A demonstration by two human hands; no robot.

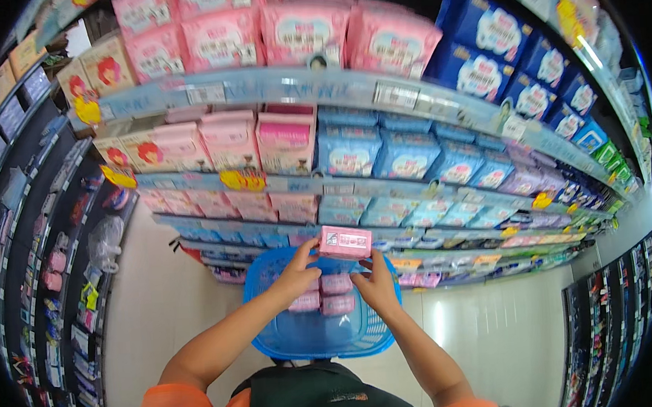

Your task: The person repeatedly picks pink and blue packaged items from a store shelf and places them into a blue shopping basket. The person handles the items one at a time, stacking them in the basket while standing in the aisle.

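Observation:
A pink packet [345,240] with a white printed label is held between my two hands above the blue plastic basket [325,355]. My left hand [300,273] grips its left side with the fingertips. At the lower right corner, the fingers of my right hand [378,285] touch the packet. Inside the basket lie several similar pink packets, among them one in the front row [339,304] and one behind it [336,283]. My left hand partly covers those on the left.
Ahead rises a shelf unit [289,84] with pink packs [305,32], blue packs [348,155] and dark blue packs [478,71]. Boxes [231,142] stand on its middle shelf. More shelving lines the left [38,223] and right [606,320]. Pale floor tiles [482,334] show around the basket.

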